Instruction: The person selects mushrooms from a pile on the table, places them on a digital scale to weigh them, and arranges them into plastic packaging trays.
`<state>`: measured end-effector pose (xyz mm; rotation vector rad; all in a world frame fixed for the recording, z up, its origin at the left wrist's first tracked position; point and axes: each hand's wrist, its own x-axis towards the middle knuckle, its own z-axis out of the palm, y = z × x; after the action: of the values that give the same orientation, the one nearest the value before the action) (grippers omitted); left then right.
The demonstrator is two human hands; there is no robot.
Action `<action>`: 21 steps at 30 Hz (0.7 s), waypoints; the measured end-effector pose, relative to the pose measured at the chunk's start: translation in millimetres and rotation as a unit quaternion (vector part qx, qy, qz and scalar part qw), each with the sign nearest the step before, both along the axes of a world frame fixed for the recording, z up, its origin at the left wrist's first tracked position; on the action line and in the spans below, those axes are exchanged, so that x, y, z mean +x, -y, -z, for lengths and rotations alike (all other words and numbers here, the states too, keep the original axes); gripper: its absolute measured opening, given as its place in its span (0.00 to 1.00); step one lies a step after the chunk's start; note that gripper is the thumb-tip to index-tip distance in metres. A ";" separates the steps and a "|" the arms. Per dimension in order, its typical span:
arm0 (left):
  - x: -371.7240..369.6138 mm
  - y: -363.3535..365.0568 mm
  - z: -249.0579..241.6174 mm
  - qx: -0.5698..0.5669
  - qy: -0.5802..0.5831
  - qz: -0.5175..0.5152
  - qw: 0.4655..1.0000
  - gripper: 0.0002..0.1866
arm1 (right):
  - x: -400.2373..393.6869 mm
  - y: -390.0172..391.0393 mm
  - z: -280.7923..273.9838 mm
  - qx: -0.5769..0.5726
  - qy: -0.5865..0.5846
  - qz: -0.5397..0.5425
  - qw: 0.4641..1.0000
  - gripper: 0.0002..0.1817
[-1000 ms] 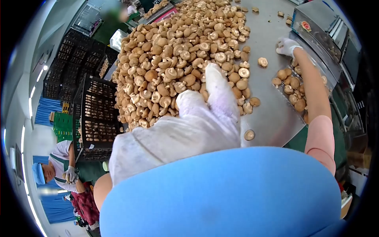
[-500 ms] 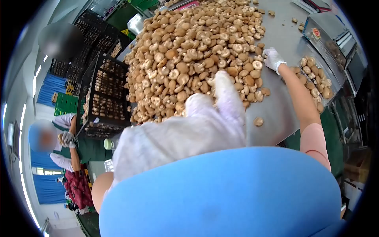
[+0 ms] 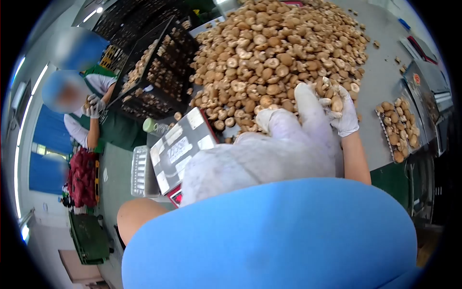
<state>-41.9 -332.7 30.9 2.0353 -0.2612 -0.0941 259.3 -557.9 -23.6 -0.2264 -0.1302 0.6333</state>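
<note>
A large pile of brown shiitake mushrooms [image 3: 269, 53] is heaped on the metal table [image 3: 370, 82]. At its near edge is my left hand [image 3: 284, 132], in a loose white glove, thumb and a finger spread apart; its palm side is hidden from me. My right hand [image 3: 345, 115], also in a white glove, is closed around several mushrooms [image 3: 332, 98] at the pile's right edge, close to my left fingertips.
A clear tray of mushrooms [image 3: 398, 127] rests at the table's right. Left of the pile stands a black crate [image 3: 159, 82] of mushrooms. Nearer are a taped box [image 3: 180, 149] and a clear plastic container [image 3: 140, 168]. A co-worker's gloved hand [image 3: 95, 106] holds something small.
My right hand has come back from the right side of the table and now holds mushrooms close to my left hand. My view has turned, showing the taped box.
</note>
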 end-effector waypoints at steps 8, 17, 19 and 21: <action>-28.9 -36.5 14.9 -0.047 -0.015 -0.050 0.998 0.24 | -21.5 -89.7 -13.8 -0.039 0.024 0.020 0.999 0.27; -49.1 -54.6 22.7 -0.065 0.000 -0.028 0.997 0.23 | -55.7 -91.5 -33.0 0.053 -0.010 -0.003 0.999 0.19; -51.2 -53.1 21.4 -0.063 0.002 -0.013 0.998 0.23 | -70.1 -54.5 -24.3 0.003 0.041 0.043 0.998 0.18; -58.4 -51.3 19.3 -0.060 0.000 0.005 0.998 0.23 | -102.3 -11.1 -17.3 -0.102 0.085 0.147 0.980 0.19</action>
<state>-100.3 -281.3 11.6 1.9149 -0.2718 -0.0827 157.0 -546.8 -6.3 -0.4888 -0.1923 0.3322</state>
